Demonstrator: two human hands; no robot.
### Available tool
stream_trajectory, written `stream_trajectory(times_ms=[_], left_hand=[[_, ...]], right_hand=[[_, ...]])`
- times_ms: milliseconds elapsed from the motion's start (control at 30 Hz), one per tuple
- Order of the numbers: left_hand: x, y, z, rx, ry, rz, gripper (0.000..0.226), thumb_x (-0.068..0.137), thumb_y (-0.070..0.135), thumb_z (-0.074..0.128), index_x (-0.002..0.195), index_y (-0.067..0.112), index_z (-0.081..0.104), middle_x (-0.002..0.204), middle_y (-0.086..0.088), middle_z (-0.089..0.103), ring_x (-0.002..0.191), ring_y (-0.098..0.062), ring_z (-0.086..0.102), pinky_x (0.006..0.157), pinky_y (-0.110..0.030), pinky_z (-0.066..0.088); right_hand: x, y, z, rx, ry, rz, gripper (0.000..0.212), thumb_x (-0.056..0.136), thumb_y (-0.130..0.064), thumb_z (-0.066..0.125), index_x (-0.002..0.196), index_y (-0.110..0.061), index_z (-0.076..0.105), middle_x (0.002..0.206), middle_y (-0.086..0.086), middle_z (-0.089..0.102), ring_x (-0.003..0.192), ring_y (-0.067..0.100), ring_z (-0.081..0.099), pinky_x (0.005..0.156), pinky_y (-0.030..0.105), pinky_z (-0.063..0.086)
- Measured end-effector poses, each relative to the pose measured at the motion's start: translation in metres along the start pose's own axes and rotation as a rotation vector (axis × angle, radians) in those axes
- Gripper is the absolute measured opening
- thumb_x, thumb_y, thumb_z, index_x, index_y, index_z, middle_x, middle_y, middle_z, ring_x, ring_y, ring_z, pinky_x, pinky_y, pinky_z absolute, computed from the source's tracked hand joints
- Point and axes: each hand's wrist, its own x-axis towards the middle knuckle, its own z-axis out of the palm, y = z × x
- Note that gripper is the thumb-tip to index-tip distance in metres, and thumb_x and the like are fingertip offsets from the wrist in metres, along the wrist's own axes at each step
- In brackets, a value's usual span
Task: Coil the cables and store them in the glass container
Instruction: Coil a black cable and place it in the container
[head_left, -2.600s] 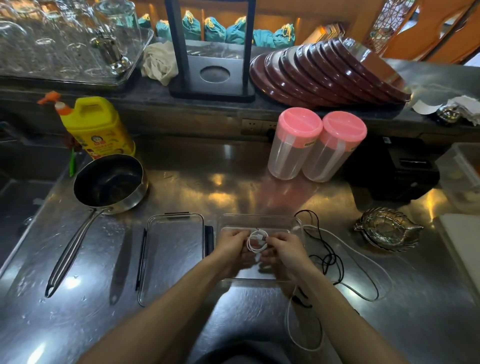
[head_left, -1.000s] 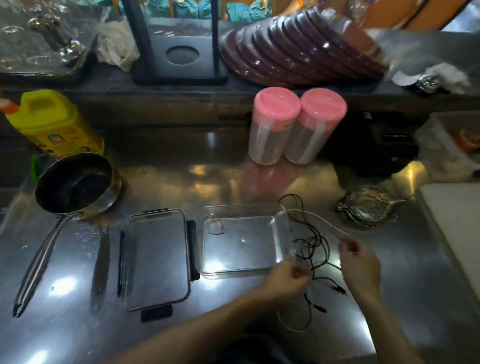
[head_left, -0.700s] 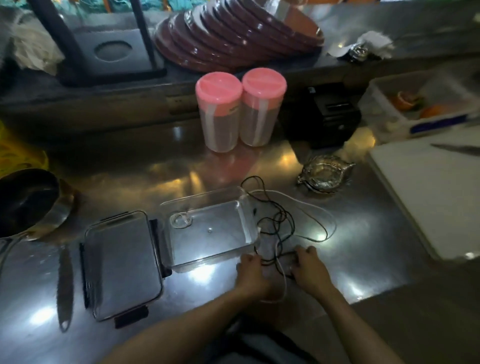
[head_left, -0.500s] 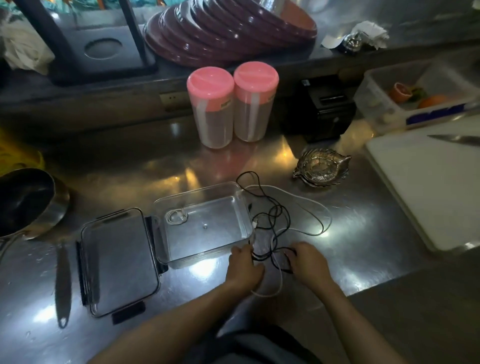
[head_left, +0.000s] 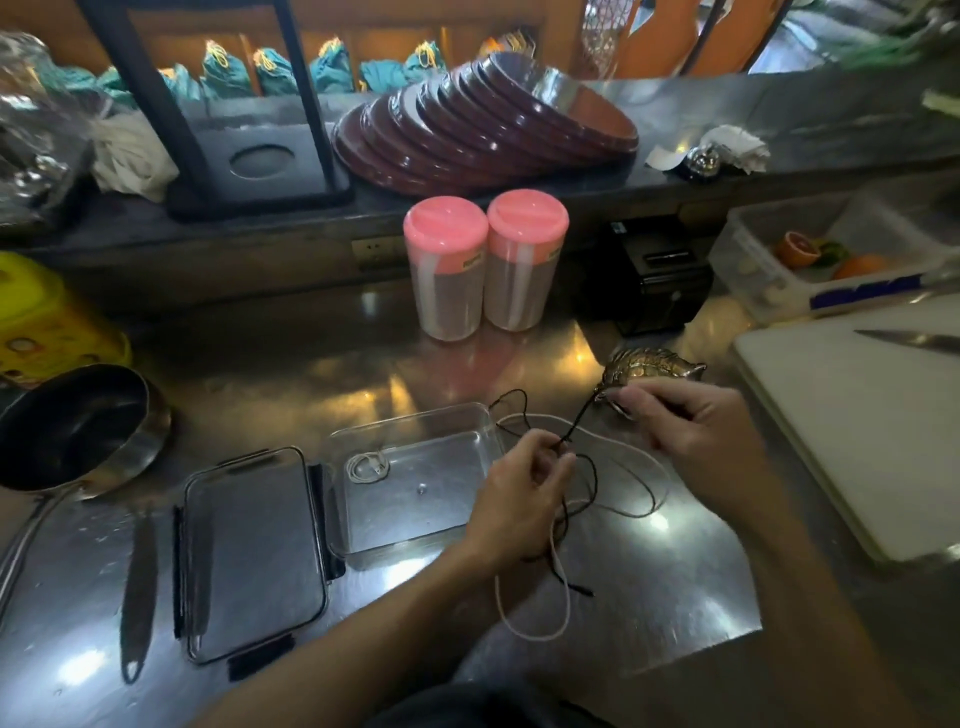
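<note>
A clear glass container (head_left: 483, 415) stands open on the steel counter, with a small coiled white cable (head_left: 366, 465) in its left part. A black cable (head_left: 587, 493) is lifted off the counter just right of the container. My left hand (head_left: 519, 493) pinches it near its middle, and my right hand (head_left: 685, 431) pinches its end higher up, so a short stretch runs taut between them. The rest of the black cable hangs in loops below my left hand. A long white cable (head_left: 550, 618) lies loose on the counter under both hands.
The container's lid (head_left: 249, 556) lies flat to its left. A saucepan (head_left: 72, 426) sits at far left, two pink-lidded jars (head_left: 483, 265) behind, a metal leaf-shaped dish (head_left: 649, 364) by my right hand, and a white cutting board (head_left: 857, 415) with a knife (head_left: 914, 340) at right.
Both hands rose from the counter with the black cable, the right hand pulling one end up and to the right. The coiled white cable stays in the container.
</note>
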Motion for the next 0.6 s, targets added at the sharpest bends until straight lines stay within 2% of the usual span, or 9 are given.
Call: stream_trajectory(times_ms=[100,167,267,333,367,433,467,533,600], left_hand=[[0.011,0.016,-0.019,-0.108,0.021,0.057,0.018,0.099,0.037,0.06,0.088,0.023,0.064,0.073,-0.009,0.063,0.064,-0.019,0.056,0.063,-0.042,0.049],[0.016,0.028,-0.032,-0.182,0.048,0.094,0.02,0.099,0.035,0.061,0.082,0.024,0.064,0.075,-0.012,0.067,0.065,-0.018,0.06,0.065,-0.049,0.052],[0.017,0.051,-0.047,-0.294,0.017,0.141,0.02,0.102,0.028,0.059,0.086,0.019,0.068,0.078,-0.012,0.071,0.07,-0.013,0.064,0.068,-0.035,0.053],[0.013,0.069,-0.058,-0.37,-0.031,0.176,0.021,0.103,0.022,0.056,0.093,0.008,0.068,0.081,-0.022,0.069,0.073,-0.02,0.065,0.071,-0.035,0.052],[0.011,0.079,-0.065,-0.397,-0.05,0.197,0.022,0.103,0.02,0.056,0.095,0.003,0.067,0.08,-0.023,0.068,0.074,-0.022,0.065,0.071,-0.034,0.053],[0.008,0.101,-0.078,-0.436,-0.085,0.24,0.022,0.103,0.017,0.056,0.096,-0.001,0.067,0.079,-0.018,0.067,0.075,-0.021,0.065,0.071,-0.031,0.054],[0.006,0.113,-0.083,-0.445,-0.103,0.264,0.021,0.103,0.016,0.056,0.097,-0.001,0.067,0.079,-0.015,0.066,0.075,-0.02,0.065,0.072,-0.03,0.055],[0.002,0.132,-0.09,-0.416,-0.141,0.33,0.017,0.102,0.013,0.057,0.097,0.0,0.067,0.079,-0.012,0.066,0.075,-0.017,0.065,0.072,-0.027,0.054],[-0.006,0.14,-0.088,-0.353,-0.212,0.377,0.011,0.101,0.009,0.058,0.098,0.005,0.067,0.079,-0.006,0.066,0.073,-0.013,0.063,0.071,-0.027,0.053]], right_hand=[[0.012,-0.033,-0.004,0.023,0.06,-0.065,0.015,0.099,-0.012,0.063,0.103,-0.022,0.073,0.057,-0.004,0.063,0.049,0.005,0.053,0.048,0.016,0.043],[0.019,-0.054,-0.006,0.107,0.053,-0.063,0.02,0.101,-0.012,0.06,0.118,-0.022,0.065,0.055,0.001,0.059,0.047,0.012,0.049,0.045,0.021,0.04],[0.023,-0.079,-0.007,0.419,0.007,-0.087,0.012,0.099,-0.019,0.057,0.105,-0.018,0.067,0.066,0.004,0.068,0.046,0.02,0.051,0.044,0.027,0.04],[0.026,-0.093,-0.007,0.643,-0.105,-0.103,0.022,0.103,-0.026,0.05,0.103,-0.016,0.069,0.091,0.009,0.077,0.058,0.02,0.064,0.05,0.027,0.049],[0.028,-0.099,-0.01,0.76,-0.217,-0.121,0.026,0.102,-0.031,0.051,0.113,-0.014,0.068,0.109,0.011,0.077,0.071,0.021,0.069,0.056,0.029,0.054],[0.034,-0.111,-0.018,0.928,-0.464,-0.206,0.055,0.092,-0.034,0.062,0.14,-0.007,0.051,0.145,0.015,0.059,0.102,0.027,0.068,0.073,0.036,0.059],[0.036,-0.119,-0.022,0.927,-0.525,-0.266,0.066,0.09,-0.029,0.066,0.146,-0.006,0.041,0.153,0.015,0.05,0.113,0.028,0.065,0.08,0.039,0.059],[0.037,-0.141,-0.025,0.699,-0.42,-0.372,0.055,0.093,-0.018,0.062,0.143,-0.008,0.041,0.149,0.01,0.055,0.113,0.024,0.066,0.083,0.036,0.058],[0.035,-0.161,-0.022,0.433,-0.126,-0.459,0.028,0.099,-0.019,0.054,0.126,-0.011,0.056,0.116,0.001,0.075,0.089,0.018,0.072,0.075,0.03,0.056]])
